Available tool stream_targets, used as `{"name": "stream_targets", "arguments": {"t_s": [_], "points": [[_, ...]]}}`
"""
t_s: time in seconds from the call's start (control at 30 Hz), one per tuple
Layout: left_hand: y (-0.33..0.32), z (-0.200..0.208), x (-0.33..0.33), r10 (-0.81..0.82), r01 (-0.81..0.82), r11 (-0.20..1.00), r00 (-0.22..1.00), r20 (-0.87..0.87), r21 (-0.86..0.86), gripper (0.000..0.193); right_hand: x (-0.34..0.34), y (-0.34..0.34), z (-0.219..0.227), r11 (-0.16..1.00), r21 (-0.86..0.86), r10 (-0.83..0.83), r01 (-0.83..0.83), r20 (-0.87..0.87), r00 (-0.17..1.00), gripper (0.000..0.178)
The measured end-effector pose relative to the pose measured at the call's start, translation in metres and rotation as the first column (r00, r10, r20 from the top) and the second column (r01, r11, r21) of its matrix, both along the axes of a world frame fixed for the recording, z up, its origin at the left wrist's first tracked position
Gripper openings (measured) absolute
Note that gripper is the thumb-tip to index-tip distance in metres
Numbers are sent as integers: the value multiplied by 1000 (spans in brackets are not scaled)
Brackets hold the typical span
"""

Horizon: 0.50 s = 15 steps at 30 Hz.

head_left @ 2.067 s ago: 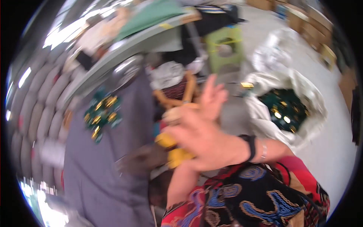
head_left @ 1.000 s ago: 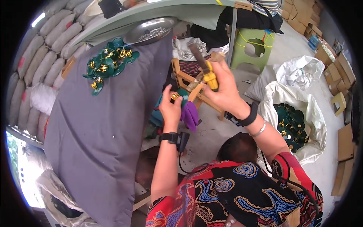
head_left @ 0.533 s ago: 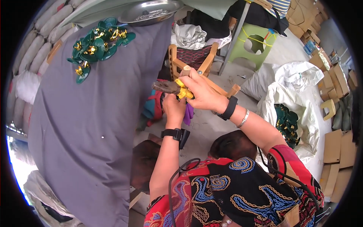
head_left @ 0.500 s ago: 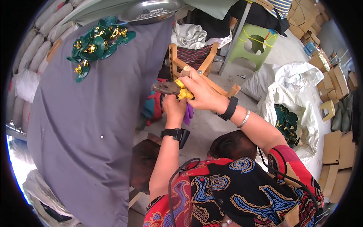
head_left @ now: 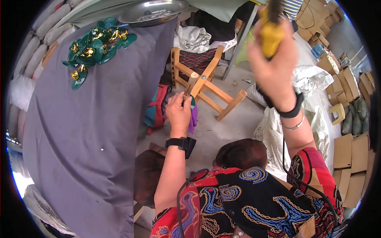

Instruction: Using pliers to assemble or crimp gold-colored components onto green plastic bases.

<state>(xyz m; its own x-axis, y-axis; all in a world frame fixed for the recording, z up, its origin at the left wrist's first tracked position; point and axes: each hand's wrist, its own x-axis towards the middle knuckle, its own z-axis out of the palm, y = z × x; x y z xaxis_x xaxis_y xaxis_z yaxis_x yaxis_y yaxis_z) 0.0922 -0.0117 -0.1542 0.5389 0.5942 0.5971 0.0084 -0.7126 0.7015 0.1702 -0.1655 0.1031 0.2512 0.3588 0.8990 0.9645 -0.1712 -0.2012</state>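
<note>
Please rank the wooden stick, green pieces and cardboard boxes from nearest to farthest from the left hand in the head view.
1. Wooden stick, right at the left hand.
2. Green pieces, left on the grey cloth.
3. Cardboard boxes, far right.

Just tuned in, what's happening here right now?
A person's left hand grips a short wooden stick, its end pointing up. The right hand, blurred, holds a yellow-handled tool up and apart from the stick. Off to the left, green discs with gold pieces lie clustered on a gray cloth.
</note>
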Motion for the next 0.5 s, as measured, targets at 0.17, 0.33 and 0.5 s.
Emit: {"name": "stream_targets", "arguments": {"t_s": [0.17,0.33,0.5], "points": [[4,9,-17,-3,-12,996,984,-177,-85,17,4,-2,-89,741,-654,-75,-150,-302,950,42],[-16,9,-13,25,-25,999,1000,-13,-20,23,-16,7,-89,876,-388,159,-285,-325,932,50],[-6,3,-23,-29,29,1000,993,-113,-4,14,-37,43,-144,796,-301,290,-525,-571,768,45]]}}
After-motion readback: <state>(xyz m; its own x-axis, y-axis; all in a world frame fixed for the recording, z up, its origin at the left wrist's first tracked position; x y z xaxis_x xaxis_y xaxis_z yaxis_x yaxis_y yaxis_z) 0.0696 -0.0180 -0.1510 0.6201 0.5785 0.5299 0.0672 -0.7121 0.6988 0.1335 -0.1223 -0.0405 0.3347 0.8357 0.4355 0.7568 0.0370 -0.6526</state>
